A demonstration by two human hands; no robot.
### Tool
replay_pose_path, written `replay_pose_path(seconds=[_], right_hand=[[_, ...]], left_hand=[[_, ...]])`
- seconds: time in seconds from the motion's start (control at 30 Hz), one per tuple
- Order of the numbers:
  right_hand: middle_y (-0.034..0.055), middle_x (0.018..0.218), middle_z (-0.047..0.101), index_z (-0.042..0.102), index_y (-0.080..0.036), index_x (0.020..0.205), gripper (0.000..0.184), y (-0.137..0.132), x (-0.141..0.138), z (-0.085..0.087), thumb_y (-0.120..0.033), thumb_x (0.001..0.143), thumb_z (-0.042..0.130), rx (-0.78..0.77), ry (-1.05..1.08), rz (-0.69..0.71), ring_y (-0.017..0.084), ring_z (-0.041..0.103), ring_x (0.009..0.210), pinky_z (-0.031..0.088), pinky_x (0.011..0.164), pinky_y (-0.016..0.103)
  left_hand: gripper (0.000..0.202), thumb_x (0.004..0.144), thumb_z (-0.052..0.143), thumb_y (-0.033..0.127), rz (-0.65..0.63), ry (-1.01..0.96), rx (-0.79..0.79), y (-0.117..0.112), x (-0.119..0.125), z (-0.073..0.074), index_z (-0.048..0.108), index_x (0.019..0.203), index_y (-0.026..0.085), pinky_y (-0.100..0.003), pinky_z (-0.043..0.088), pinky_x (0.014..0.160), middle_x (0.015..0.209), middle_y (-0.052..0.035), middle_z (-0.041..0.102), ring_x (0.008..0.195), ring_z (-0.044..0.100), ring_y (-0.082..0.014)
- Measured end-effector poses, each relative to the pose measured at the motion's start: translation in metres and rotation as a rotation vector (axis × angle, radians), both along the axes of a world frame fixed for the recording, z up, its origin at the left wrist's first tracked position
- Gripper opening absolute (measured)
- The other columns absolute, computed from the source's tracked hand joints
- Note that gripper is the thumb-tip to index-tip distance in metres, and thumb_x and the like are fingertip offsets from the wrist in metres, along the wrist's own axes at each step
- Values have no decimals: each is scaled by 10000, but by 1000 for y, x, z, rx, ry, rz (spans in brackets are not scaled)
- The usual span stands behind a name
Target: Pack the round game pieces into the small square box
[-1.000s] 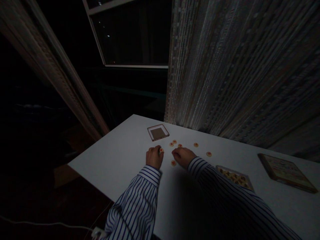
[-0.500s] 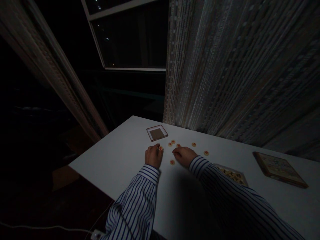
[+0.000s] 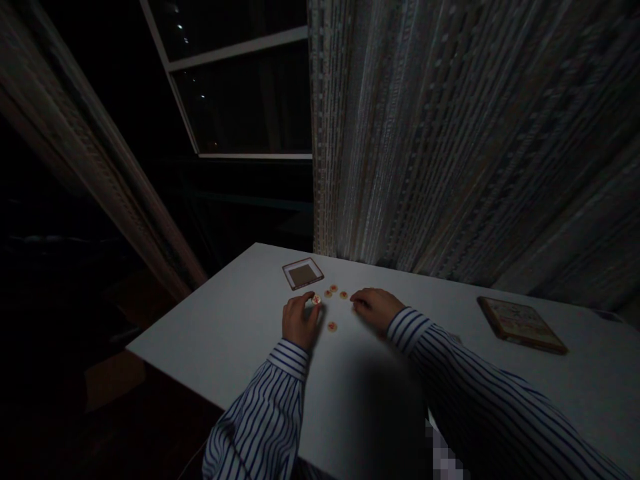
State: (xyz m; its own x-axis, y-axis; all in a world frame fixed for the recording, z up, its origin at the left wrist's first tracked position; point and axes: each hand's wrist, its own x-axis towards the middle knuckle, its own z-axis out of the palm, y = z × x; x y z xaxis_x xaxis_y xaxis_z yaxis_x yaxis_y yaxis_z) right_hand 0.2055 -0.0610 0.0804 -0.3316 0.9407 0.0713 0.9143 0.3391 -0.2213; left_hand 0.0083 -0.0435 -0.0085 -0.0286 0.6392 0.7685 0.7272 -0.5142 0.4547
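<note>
My left hand (image 3: 299,321) pinches a round Chinese chess piece (image 3: 316,300) with a red character between thumb and forefinger, its face turned up. My right hand (image 3: 377,308) is over the white table (image 3: 225,313), palm down with fingers curled together; whatever is in or under them is hidden. Just left of its fingertips lies a chess piece with red marking (image 3: 343,295). Two others, a piece (image 3: 333,289) and its close neighbour (image 3: 328,293), lie between the hands. Nearer to me is a single red-marked piece (image 3: 333,327).
A shallow, square, brown-rimmed box lid (image 3: 303,273) lies behind my left hand. Over on the right is a flat wooden-edged box (image 3: 523,325) with a pictured top. My right sleeve covers most of a tray (image 3: 455,338). A curtain (image 3: 380,133) hangs behind the table.
My right hand has moved right, away from my left hand, uncovering one piece. The two pieces farther right are now out of sight behind it. The view has shifted slightly.
</note>
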Motion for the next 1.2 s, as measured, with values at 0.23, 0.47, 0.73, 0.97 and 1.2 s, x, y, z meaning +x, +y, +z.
replay_pose_path(seconds=[0.23, 0.47, 0.73, 0.97, 1.2], right_hand=[[72, 984, 667, 635, -158, 1032, 329, -16, 20, 8, -237, 808, 409, 37, 47, -19, 181, 596, 882, 413, 803, 279], [62, 961, 676, 658, -176, 977, 291, -32, 44, 6, -220, 790, 440, 67, 129, -70, 171, 608, 843, 433, 777, 275], [78, 998, 674, 658, -159, 979, 288, -55, 77, 1, -227, 800, 443, 84, 176, -121, 190, 604, 921, 433, 835, 300], [65, 964, 682, 664, -176, 956, 273, -74, 101, -2, -242, 798, 452, 131, 235, -208, 182, 612, 886, 447, 798, 294], [57, 935, 689, 667, -181, 916, 253, -87, 120, -15, -240, 789, 457, 157, 312, -243, 175, 619, 870, 459, 790, 295]], left_hand=[[236, 773, 583, 263, -65, 3, 0, -23, 16, 17, 592, 998, 192, -335, 455, 773, 917, -62, 653, 860, 578, -186], [245, 773, 589, 281, -125, 37, 29, -36, 36, 30, 594, 1000, 187, -332, 450, 761, 905, -67, 655, 845, 576, -186], [226, 787, 578, 290, -193, 110, 45, -48, 63, 36, 593, 984, 181, -313, 440, 742, 877, -65, 656, 841, 577, -181], [220, 785, 577, 297, -242, 150, 12, -53, 89, 35, 597, 975, 187, -327, 436, 762, 884, -59, 662, 844, 578, -184], [224, 776, 589, 298, -284, 165, -20, -58, 111, 31, 601, 973, 191, -330, 436, 766, 874, -60, 659, 840, 580, -184]])
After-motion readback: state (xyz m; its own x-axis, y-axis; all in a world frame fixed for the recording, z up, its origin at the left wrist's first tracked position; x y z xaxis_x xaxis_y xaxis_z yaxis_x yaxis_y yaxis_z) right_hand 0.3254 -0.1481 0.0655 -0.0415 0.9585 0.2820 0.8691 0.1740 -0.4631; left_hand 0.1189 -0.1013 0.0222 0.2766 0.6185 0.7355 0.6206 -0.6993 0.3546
